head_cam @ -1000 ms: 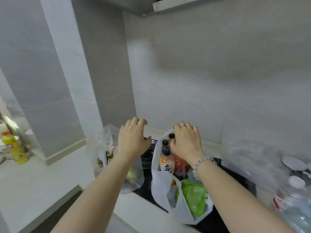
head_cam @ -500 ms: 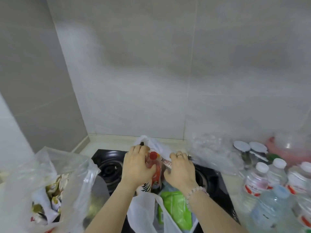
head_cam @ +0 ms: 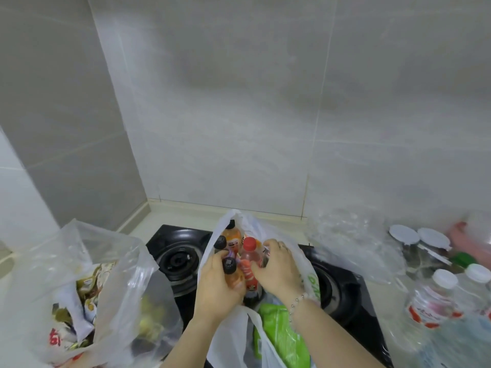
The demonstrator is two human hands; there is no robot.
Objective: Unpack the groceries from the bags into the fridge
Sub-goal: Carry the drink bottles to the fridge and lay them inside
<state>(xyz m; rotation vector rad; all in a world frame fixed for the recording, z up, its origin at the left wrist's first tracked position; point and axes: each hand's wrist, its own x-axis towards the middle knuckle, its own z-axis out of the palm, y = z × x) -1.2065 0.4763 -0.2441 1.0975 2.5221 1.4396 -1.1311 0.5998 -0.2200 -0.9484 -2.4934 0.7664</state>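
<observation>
Left hand (head_cam: 216, 281): inside the mouth of the white plastic bag (head_cam: 233, 330), fingers curled around a black-capped orange drink bottle (head_cam: 230, 272).
Right hand (head_cam: 276, 269): also in the bag's mouth, fingers wrapped on the red-capped bottle (head_cam: 248, 257); a bead bracelet (head_cam: 297, 301) circles the wrist.
White plastic bag: stands open on the black gas hob (head_cam: 180, 251), between the two burners; further dark-capped bottles stand upright behind the held ones, and a green packet (head_cam: 279, 333) lies in its near part.
Clear bag (head_cam: 111, 261): on the bench (head_cam: 159, 216) to the left of the hob, open at the top, filled with printed snack packets (head_cam: 87, 280).
Crumpled clear plastic (head_cam: 353, 240): on the bench to the right of the hob, near the wall.
Water bottles (head_cam: 435, 301): white-capped, red-labelled, grouped at the right edge.
Jars (head_cam: 417, 243): two with white lids, behind the water bottles.
Fridge: outside this view.
</observation>
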